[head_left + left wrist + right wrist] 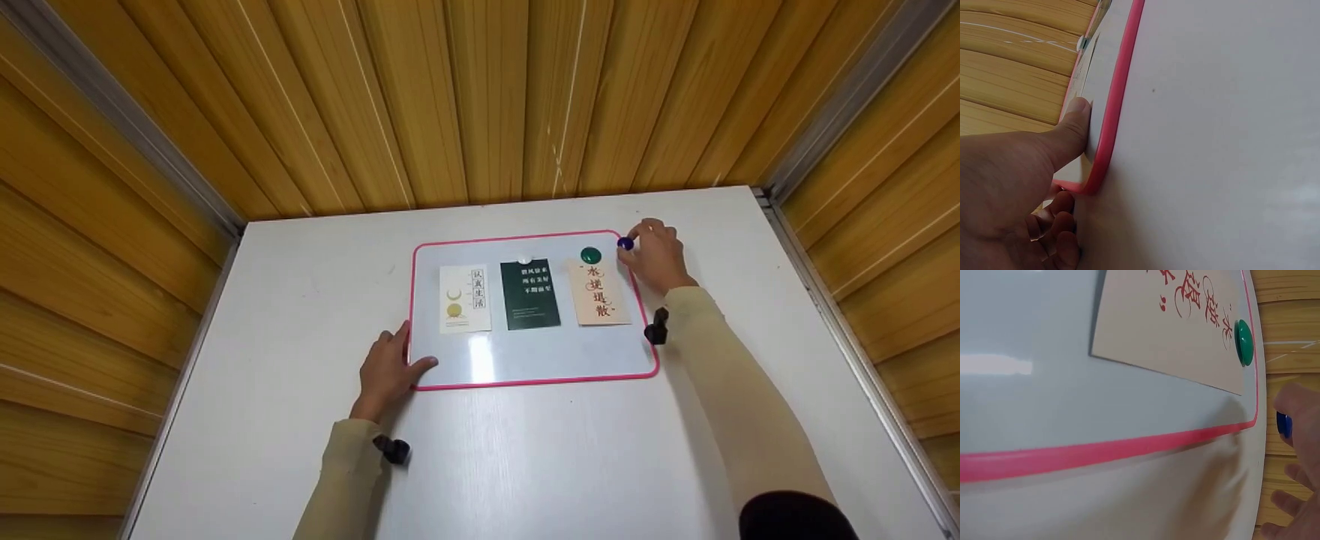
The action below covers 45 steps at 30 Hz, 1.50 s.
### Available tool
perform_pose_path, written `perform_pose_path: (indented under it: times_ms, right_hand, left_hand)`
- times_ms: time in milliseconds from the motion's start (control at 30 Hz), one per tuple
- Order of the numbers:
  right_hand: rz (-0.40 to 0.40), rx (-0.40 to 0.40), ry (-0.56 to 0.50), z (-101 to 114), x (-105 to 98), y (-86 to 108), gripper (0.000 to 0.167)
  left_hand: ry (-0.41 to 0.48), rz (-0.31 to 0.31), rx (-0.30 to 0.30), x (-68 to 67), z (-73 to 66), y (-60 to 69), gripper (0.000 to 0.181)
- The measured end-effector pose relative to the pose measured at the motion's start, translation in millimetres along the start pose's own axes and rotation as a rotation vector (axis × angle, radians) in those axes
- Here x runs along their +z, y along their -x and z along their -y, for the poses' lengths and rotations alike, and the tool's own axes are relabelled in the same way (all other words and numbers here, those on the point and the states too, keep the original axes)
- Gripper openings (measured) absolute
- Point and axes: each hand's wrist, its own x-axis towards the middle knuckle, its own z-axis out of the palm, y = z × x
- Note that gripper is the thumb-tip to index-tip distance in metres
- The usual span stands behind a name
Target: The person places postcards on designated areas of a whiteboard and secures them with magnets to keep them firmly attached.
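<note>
A whiteboard [547,356] with a pink rim lies on the white table. My left hand [387,371] holds its near left corner; the thumb [1071,126] lies over the board's face and the curled fingers are at the outer edge. Between thumb and finger, my right hand [654,255] pinches a dark blue round magnet [625,244] at the far right corner. In the right wrist view this blue magnet [1284,424] appears apart from the board. A green magnet [591,256] sits at the top of a cream card [600,296] with red characters.
On the board, a dark green card [529,300] has a whitish magnet [524,259] at its top edge. Left of it lies a white card [464,304] with a gold design. Wood-patterned panels [487,97] stand behind the table [300,337] and along both sides.
</note>
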Motion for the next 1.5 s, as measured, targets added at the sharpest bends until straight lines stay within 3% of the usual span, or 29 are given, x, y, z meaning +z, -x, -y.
perform_pose_path:
  times_ms: [500,800,1267,1500]
  right_hand:
    - [0.018,-0.066,0.072,26,7,-6.6,0.041]
    - [0.047,-0.063,0.040,40,12,-10.6,0.038]
    - [0.022,-0.156,0.065,66,26,-12.4,0.037]
    - [0.039,-0.152,0.051,80,34,-13.5,0.036]
  left_hand:
    - [0.006,-0.020,0.032,-1.7,-1.7,2.3,0.093]
    - [0.008,-0.006,0.024,-1.8,-1.3,2.6,0.094]
    - [0.013,-0.013,0.020,-1.4,-2.0,0.7,0.094]
    - [0.005,-0.012,0.015,-0.6,-1.4,1.0,0.095]
